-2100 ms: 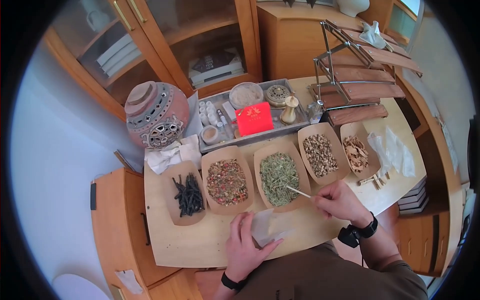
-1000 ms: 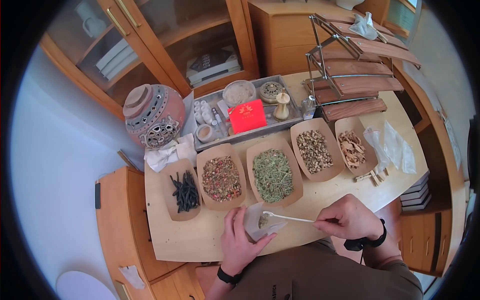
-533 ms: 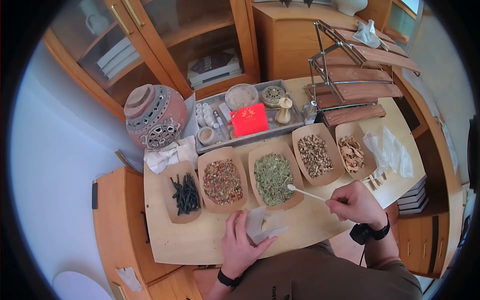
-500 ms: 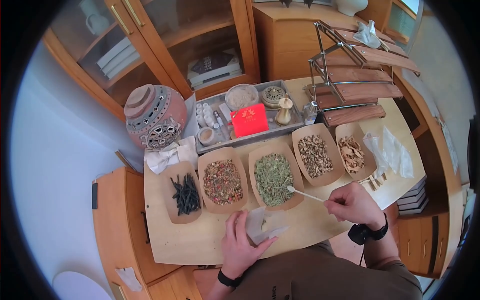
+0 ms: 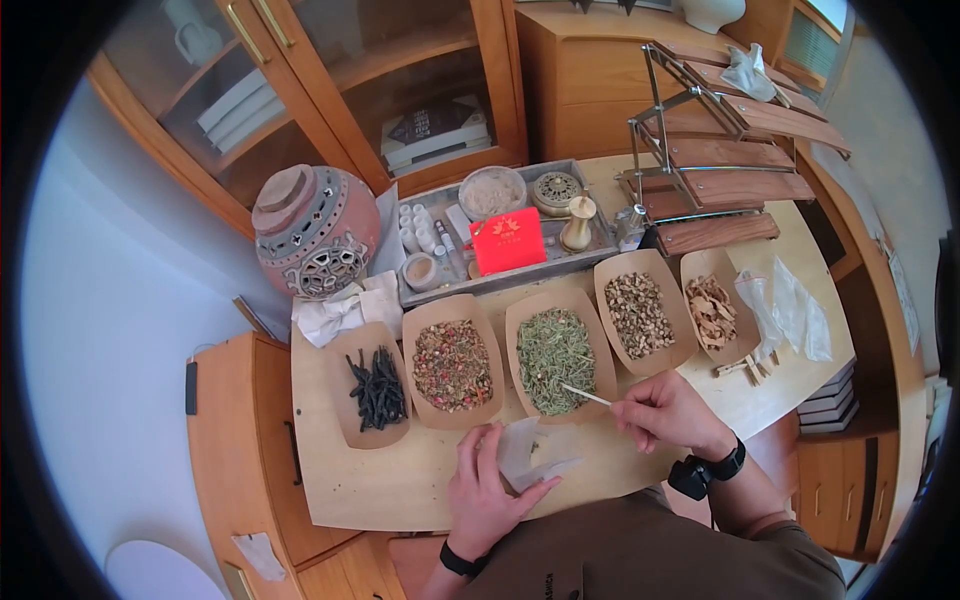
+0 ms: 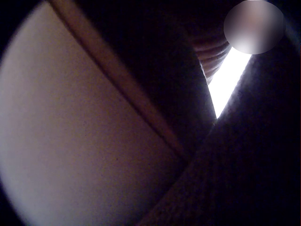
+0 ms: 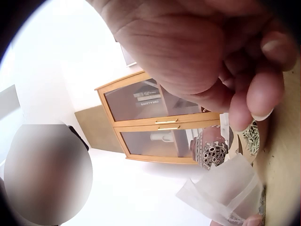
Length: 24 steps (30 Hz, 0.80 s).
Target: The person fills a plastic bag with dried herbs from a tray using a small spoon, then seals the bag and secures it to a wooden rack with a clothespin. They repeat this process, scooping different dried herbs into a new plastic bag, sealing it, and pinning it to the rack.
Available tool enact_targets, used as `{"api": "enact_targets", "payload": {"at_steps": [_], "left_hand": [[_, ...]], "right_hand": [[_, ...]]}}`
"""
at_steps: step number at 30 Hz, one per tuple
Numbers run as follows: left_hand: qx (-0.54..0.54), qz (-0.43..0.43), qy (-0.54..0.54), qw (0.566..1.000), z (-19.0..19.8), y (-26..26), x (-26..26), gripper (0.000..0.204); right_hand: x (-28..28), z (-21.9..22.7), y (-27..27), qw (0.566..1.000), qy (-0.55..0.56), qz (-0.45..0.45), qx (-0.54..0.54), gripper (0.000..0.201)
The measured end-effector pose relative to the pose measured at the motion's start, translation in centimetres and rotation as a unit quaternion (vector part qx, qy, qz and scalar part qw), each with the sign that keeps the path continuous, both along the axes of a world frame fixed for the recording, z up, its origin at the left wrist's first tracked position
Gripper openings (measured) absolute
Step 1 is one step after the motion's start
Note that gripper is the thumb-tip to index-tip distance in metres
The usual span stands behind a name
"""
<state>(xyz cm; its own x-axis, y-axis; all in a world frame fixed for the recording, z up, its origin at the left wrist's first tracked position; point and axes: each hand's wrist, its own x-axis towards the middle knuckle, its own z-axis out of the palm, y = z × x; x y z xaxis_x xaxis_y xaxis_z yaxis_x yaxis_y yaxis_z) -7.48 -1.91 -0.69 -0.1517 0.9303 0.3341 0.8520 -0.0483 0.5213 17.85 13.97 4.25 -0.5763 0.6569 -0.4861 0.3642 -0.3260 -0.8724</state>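
Note:
My left hand [image 5: 487, 497] holds a small translucent white pouch [image 5: 520, 455] at the table's front edge, with its mouth spread. A few dark bits of herb [image 5: 536, 447] show in it. In the right wrist view the pouch [image 7: 225, 188] stands up in front of the fingers. My right hand [image 5: 668, 412] pinches the handle of a small white spoon [image 5: 590, 396]. The spoon's head is sunk in the chopped green herbs [image 5: 555, 350] of the middle paper tray [image 5: 605, 385]. The left wrist view is dark and shows no hand work.
Beside the middle tray stand paper trays of black pods [image 5: 378, 395], reddish mixed herbs [image 5: 452, 365], chopped stems [image 5: 640, 310] and bark chips [image 5: 712, 308]. Behind them are a grey tray [image 5: 430, 296] with a red packet [image 5: 508, 240], a clay pot [image 5: 315, 225] and a folding wooden rack [image 5: 730, 185].
The spoon went from the herbs to the pouch's mouth, then back over the middle tray, and its head is now in the herbs again. The left hand stays nearly in place with the pouch.

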Motion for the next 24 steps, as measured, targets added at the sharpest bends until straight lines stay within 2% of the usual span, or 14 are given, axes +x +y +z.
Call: {"api": "enact_targets", "payload": {"at_steps": [7,10,17,19,24], "left_hand": [[-0.012,-0.002,0.0,1.0,0.19,0.09,0.04,0.095],[-0.047,-0.003,-0.035,0.998,0.07,-0.2,0.09,0.102],[-0.05,-0.005,-0.036,0.998,0.03,-0.1,0.04,0.101],[-0.002,-0.008,-0.004,1.0,-0.08,0.16,-0.03,0.095],[-0.046,-0.007,-0.033,0.998,0.1,0.0,0.04,0.1]], "right_hand": [[0.46,-0.05,0.18,0.999,0.023,-0.027,-0.039,0.035],[0.58,-0.21,0.23,0.998,0.027,-0.023,-0.042,0.035],[0.38,-0.57,0.29,0.997,0.052,-0.007,-0.05,0.035],[0.27,-0.69,0.39,0.997,0.053,-0.002,-0.048,0.036],[-0.09,-0.93,0.61,0.998,0.05,0.015,-0.039,0.035]]}}
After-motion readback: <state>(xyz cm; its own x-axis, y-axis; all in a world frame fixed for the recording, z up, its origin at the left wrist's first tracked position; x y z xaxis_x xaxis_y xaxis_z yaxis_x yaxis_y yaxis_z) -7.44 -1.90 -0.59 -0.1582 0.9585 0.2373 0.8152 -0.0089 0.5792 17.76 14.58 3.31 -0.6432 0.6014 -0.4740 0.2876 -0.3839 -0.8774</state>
